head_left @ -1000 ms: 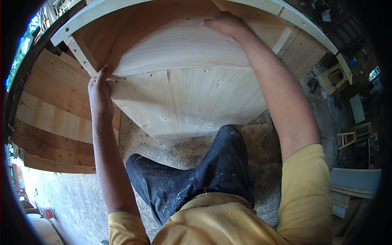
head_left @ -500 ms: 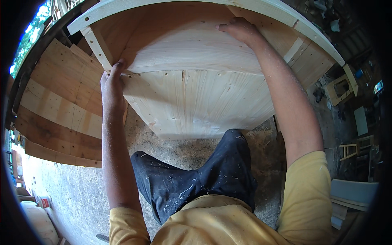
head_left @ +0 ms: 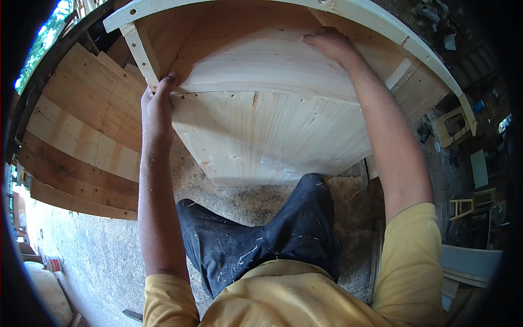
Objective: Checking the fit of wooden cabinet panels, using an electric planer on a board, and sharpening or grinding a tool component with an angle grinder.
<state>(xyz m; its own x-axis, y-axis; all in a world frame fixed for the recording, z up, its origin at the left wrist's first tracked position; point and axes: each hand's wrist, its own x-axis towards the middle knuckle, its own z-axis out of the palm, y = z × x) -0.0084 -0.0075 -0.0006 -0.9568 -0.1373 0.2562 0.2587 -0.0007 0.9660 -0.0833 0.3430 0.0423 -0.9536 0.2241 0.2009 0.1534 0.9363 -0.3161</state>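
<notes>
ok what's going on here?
A person in a yellow shirt has both hands on a large pale wooden unit. The left hand grips its corner by the foot of a short post; the right hand is inside the opening, against or just over the inner board.

Rough grey floor [head_left: 98,245], bearing a wooden cabinet [head_left: 267,136], pale scattered bits [head_left: 348,188] beside it and, at lower left, a dark strip [head_left: 132,314].
</notes>
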